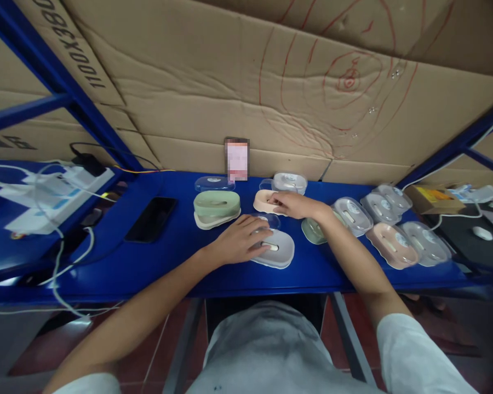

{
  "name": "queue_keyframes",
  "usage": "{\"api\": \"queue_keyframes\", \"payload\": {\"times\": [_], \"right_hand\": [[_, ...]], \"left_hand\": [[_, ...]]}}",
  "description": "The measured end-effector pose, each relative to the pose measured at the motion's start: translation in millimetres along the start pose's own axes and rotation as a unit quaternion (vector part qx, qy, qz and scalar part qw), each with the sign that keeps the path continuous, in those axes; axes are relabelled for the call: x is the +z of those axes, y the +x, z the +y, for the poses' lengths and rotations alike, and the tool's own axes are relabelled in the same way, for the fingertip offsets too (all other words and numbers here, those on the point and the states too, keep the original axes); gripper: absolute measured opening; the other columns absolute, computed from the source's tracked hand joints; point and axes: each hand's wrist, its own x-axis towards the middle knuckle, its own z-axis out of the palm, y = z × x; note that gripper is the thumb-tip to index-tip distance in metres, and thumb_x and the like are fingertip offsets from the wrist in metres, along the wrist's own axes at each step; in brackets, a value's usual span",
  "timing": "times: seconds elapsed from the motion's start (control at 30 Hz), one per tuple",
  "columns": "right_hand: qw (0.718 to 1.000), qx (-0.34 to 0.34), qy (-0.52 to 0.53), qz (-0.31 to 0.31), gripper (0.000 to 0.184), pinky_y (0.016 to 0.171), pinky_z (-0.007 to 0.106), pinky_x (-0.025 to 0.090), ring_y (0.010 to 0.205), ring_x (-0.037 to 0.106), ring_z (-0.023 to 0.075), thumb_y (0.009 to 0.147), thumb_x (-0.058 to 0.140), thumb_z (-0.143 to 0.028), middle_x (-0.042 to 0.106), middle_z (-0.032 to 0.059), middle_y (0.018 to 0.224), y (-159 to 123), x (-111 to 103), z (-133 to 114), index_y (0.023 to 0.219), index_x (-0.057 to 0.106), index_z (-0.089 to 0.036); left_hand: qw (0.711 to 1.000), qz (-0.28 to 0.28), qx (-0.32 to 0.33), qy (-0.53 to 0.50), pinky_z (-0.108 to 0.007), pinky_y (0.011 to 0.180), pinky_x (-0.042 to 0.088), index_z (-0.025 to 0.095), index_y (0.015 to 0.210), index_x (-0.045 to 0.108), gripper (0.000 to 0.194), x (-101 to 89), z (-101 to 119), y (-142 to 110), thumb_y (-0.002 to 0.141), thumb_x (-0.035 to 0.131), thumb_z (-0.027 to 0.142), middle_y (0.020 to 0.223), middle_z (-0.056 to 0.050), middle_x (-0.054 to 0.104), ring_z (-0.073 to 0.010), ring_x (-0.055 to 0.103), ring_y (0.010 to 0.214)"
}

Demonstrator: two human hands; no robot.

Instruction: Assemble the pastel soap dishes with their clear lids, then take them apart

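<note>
My left hand [248, 239] lies palm down with its fingers apart, over the left edge of a pale grey oval box [282, 253] with a white slotted middle. A clear lid [273, 220] sits just beyond those fingers, partly covered by them. Farther back, the curled fingers of my right hand [291, 203] reach into a peach oval box [261, 201] and appear to grip it; the fingertips are partly hidden. To the left, a green oval box [216, 203] rests on a cream one [217, 220]. Under my right forearm sits a green box with a clear lid [313, 231].
Several lidded oval boxes, one a peach lidded box [392, 244], are grouped at the right. A black phone [151, 219] lies on the blue table [156, 268] at left. Another phone [237, 160] leans against the cardboard wall [189, 109]. Power strips [61, 200] and cables occupy the far left.
</note>
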Motion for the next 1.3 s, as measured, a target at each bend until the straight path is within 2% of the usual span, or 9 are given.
{"api": "queue_keyframes", "payload": {"times": [0.17, 0.3, 0.4, 0.53, 0.7, 0.83, 0.93, 1.1, 1.3], "right_hand": [[0.999, 0.026, -0.002, 0.021, 0.03, 0.096, 0.033, 0.049, 0.113, 0.07, 0.0258, 0.106, 0.05, -0.021, 0.074, 0.0132, 0.128, 0, -1, -2, 0.132, 0.065, -0.018], [0.992, -0.014, 0.048, 0.115, 0.037, 0.104, 0.033, 0.049, 0.119, 0.069, 0.0226, 0.112, 0.039, -0.031, 0.075, 0.0083, 0.132, -9, -25, 12, 0.135, 0.066, -0.022], [0.981, 0.058, 0.001, 0.183, 0.042, 0.116, 0.042, 0.044, 0.135, 0.062, 0.0253, 0.109, 0.04, -0.023, 0.069, 0.0108, 0.144, -12, -34, 39, 0.144, 0.062, -0.022], [0.972, 0.181, -0.078, 0.128, 0.062, 0.121, 0.053, 0.039, 0.149, 0.049, 0.0341, 0.096, 0.068, -0.022, 0.054, 0.0159, 0.16, -10, -24, 78, 0.156, 0.053, -0.022], [0.969, 0.204, -0.083, 0.108, 0.063, 0.117, 0.055, 0.041, 0.141, 0.056, 0.0382, 0.093, 0.076, -0.03, 0.06, 0.0184, 0.153, -11, -18, 99, 0.153, 0.057, -0.022], [0.969, 0.204, -0.077, 0.121, 0.047, 0.113, 0.045, 0.046, 0.133, 0.063, 0.0321, 0.105, 0.057, -0.031, 0.066, 0.0159, 0.148, -19, -32, 99, 0.151, 0.059, -0.018], [0.962, 0.211, -0.086, 0.15, 0.043, 0.113, 0.043, 0.045, 0.135, 0.061, 0.0324, 0.109, 0.044, -0.029, 0.065, 0.0166, 0.149, -23, -40, 94, 0.147, 0.061, -0.017], [0.977, 0.19, -0.075, 0.062, 0.033, 0.099, 0.034, 0.052, 0.116, 0.072, 0.0297, 0.097, 0.07, -0.033, 0.078, 0.0115, 0.127, -10, -19, 77, 0.128, 0.075, -0.021], [0.972, 0.213, -0.1, 0.024, 0.051, 0.101, 0.04, 0.053, 0.124, 0.07, 0.0363, 0.089, 0.079, -0.027, 0.07, 0.0216, 0.139, 1, 4, 71, 0.138, 0.069, -0.018]], "left_hand": [[0.996, -0.048, 0.071, -0.004, -0.051, 0.113, 0.042, 0.021, 0.138, 0.065, 0.067, 0.8, 13, 0, 0.095, 0.063, 0.072, 0.141, -0.017, 0.067, -0.0345, 0.061, 0.128], [0.995, -0.075, 0.072, 0.006, -0.051, 0.113, 0.04, 0.023, 0.14, 0.065, 0.058, 5.3, 16, 1, 0.096, 0.07, 0.061, 0.148, -0.018, 0.062, -0.0351, 0.059, 0.131], [0.996, -0.068, 0.053, 0.005, -0.049, 0.111, 0.042, 0.025, 0.135, 0.069, 0.044, 6.6, 14, 1, 0.1, 0.068, 0.052, 0.147, -0.017, 0.062, -0.0331, 0.06, 0.13], [0.998, -0.047, 0.035, 0.033, -0.048, 0.111, 0.043, 0.029, 0.128, 0.071, 0.029, 5.9, 10, 1, 0.105, 0.061, 0.044, 0.144, -0.012, 0.065, -0.0297, 0.061, 0.128], [0.996, -0.032, 0.024, 0.079, -0.052, 0.116, 0.039, 0.028, 0.124, 0.073, 0.024, 6.0, 6, 0, 0.105, 0.062, 0.038, 0.144, -0.011, 0.066, -0.0311, 0.061, 0.132], [0.995, -0.06, 0.006, 0.073, -0.056, 0.12, 0.037, 0.026, 0.137, 0.068, 0.042, 7.4, 7, 1, 0.1, 0.069, 0.046, 0.157, -0.014, 0.058, -0.0356, 0.057, 0.14], [0.996, -0.056, -0.019, 0.069, -0.057, 0.12, 0.038, 0.028, 0.137, 0.069, 0.037, 7.6, 6, 2, 0.102, 0.068, 0.04, 0.156, -0.013, 0.059, -0.0349, 0.058, 0.14], [0.998, -0.021, -0.033, 0.05, -0.057, 0.119, 0.037, 0.029, 0.127, 0.074, 0.026, 0.5, 0, 2, 0.105, 0.064, 0.038, 0.149, -0.01, 0.066, -0.033, 0.059, 0.138], [0.996, 0.049, -0.047, 0.055, -0.054, 0.119, 0.034, 0.028, 0.124, 0.07, 0.022, -9.0, 0, 1, 0.107, 0.062, 0.037, 0.145, -0.008, 0.07, -0.0297, 0.058, 0.141]]}}
